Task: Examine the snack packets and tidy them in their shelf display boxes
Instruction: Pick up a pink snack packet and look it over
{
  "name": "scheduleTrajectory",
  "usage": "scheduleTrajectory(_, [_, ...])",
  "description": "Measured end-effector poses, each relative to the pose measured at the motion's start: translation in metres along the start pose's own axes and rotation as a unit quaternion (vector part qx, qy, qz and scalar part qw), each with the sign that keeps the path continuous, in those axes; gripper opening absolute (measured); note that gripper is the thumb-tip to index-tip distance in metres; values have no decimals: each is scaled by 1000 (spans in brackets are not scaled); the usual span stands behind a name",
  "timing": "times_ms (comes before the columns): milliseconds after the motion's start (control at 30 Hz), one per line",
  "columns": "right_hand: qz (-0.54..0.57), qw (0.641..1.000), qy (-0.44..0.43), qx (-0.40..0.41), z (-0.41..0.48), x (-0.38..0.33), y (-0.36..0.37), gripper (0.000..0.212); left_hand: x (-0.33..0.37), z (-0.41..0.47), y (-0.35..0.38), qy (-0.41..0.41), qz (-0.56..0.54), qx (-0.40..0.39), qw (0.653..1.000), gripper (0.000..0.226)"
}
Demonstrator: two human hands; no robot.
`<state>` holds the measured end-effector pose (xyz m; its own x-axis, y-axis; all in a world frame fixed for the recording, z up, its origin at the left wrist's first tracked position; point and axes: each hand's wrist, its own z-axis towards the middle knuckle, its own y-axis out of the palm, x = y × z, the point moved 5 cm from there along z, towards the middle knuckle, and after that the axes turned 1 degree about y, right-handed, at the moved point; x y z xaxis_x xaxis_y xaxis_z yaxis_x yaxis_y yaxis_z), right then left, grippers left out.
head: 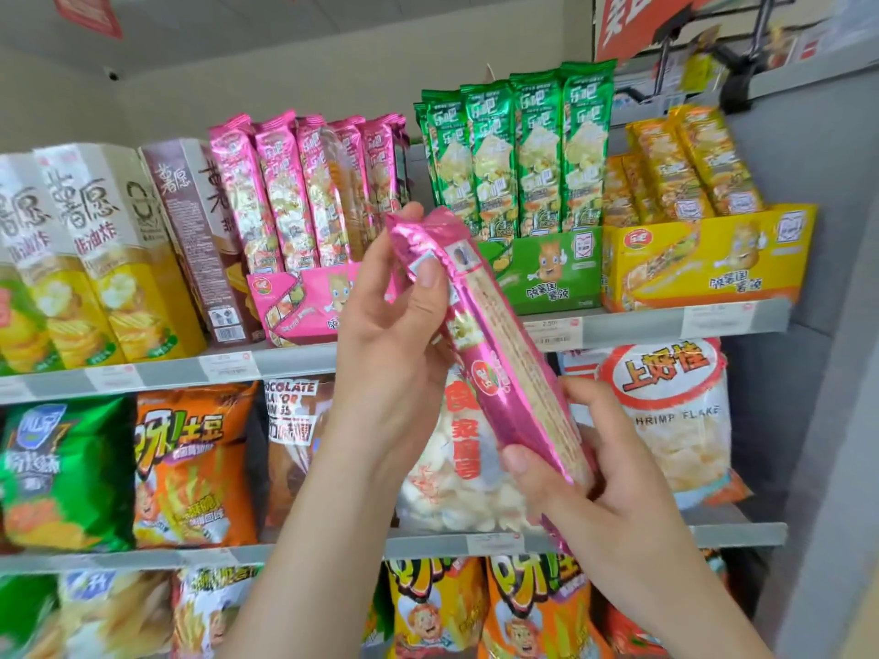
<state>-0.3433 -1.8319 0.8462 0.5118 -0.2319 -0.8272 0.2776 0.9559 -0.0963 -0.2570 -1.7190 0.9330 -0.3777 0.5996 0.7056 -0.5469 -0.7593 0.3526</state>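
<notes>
A person holds one long pink snack packet (499, 354) slantwise in front of the shop shelves, clear of its pink display box (304, 302), which sits up and to the left. The left hand (395, 325) has its grip closed round the top end, thumb across the face; the right hand (594, 478) grips the bottom end. The glossy foil looks light, slippery and crinkly, and its contents are likely brittle, so holding it gently by both ends, without squeezing the middle, seems wisest.
</notes>
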Motion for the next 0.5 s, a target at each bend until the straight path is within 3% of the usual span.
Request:
scheduleTrajectory(67, [-71,995,-38,53,-2,-4,-4,35,-1,-3,4,-28,7,3,1000,48])
scheduleTrajectory(133, [-140,982,-79,101,-3,-8,-7,31,-3,-5,5,-38,85,16,996,44])
scheduleTrajectory(200, [-220,960,-113,135,-6,-12,-8,33,0,-7,6,-2,174,8,985,35])
scheduleTrajectory(267, [-267,945,-115,151,-8,-11,-9,39,2,-9,6,18,186,18,982,37])
scheduleTrajectory(367, [-216,963,-101,126,-9,-9,-10,39,4,-9,1,22,155,29,987,41])
scheduleTrajectory(500, [-63,994,-62,61,-5,-2,-12,33,2,-7,-5,-9,100,42,994,58])
